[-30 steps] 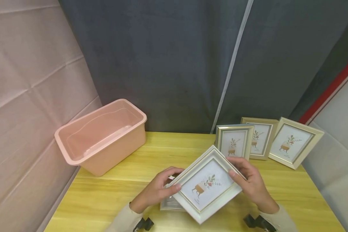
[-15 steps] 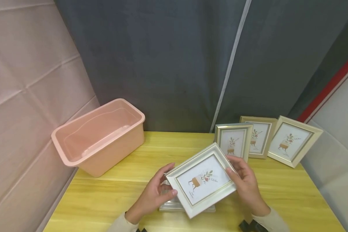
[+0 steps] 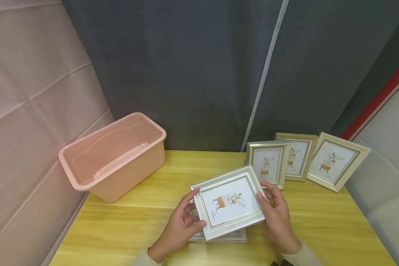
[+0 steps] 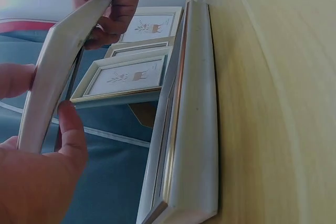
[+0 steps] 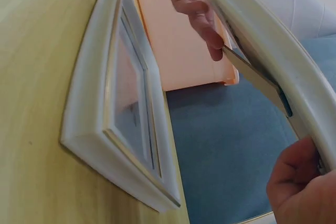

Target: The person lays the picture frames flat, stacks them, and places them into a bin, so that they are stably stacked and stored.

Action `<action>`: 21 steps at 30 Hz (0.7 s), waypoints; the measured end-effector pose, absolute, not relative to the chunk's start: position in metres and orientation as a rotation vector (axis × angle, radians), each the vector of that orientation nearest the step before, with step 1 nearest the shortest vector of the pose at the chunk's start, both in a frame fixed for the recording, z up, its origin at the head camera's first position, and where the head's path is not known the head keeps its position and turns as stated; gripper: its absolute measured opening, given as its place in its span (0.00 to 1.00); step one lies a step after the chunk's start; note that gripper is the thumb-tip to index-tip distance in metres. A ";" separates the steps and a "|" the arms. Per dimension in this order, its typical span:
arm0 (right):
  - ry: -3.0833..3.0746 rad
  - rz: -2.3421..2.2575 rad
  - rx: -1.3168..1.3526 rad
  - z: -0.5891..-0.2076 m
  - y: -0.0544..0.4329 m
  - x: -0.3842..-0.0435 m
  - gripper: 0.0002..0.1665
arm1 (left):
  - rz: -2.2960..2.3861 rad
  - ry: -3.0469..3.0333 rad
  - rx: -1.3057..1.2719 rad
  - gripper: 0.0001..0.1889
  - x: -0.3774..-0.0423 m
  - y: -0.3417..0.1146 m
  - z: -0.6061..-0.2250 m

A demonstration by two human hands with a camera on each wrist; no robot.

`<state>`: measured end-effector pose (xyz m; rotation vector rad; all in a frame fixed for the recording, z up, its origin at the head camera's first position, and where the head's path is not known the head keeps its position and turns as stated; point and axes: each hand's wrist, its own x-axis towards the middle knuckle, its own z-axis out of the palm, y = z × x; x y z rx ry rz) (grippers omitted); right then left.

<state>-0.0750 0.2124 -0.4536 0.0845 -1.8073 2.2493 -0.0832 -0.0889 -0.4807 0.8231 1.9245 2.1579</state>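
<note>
A white picture frame (image 3: pixel 231 201) with a gold inner line and a plant print is held up, tilted, above the table. My left hand (image 3: pixel 177 229) grips its left end, thumb on the front. At the opposite end, my right hand (image 3: pixel 276 218) holds the edge, thumb in front and fingers behind. In the right wrist view a thin stand flap (image 5: pixel 254 80) sticks out from its back, and a left fingertip appears to touch the flap. Beneath lies a second white picture frame (image 5: pixel 86 87), flat on the table and mostly covered in the head view.
Three picture frames stand at the back right: a silver-gold one (image 3: pixel 268 164), a tan one (image 3: pixel 297 175) and a cream one (image 3: pixel 339 181). A pink bin (image 3: pixel 133 170) occupies the back left of the wooden table (image 3: pixel 126 229). A dark curtain (image 3: pixel 179 81) hangs behind.
Between my hands the held picture frame has turned clockwise, from standing on a corner to nearly level lengthwise, and shifted slightly left. The standing frames and bin have stayed put.
</note>
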 end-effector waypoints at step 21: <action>-2.245 1.994 0.230 -0.456 0.223 -0.070 0.32 | 2.110 1.980 0.710 0.43 -0.084 -0.101 -0.480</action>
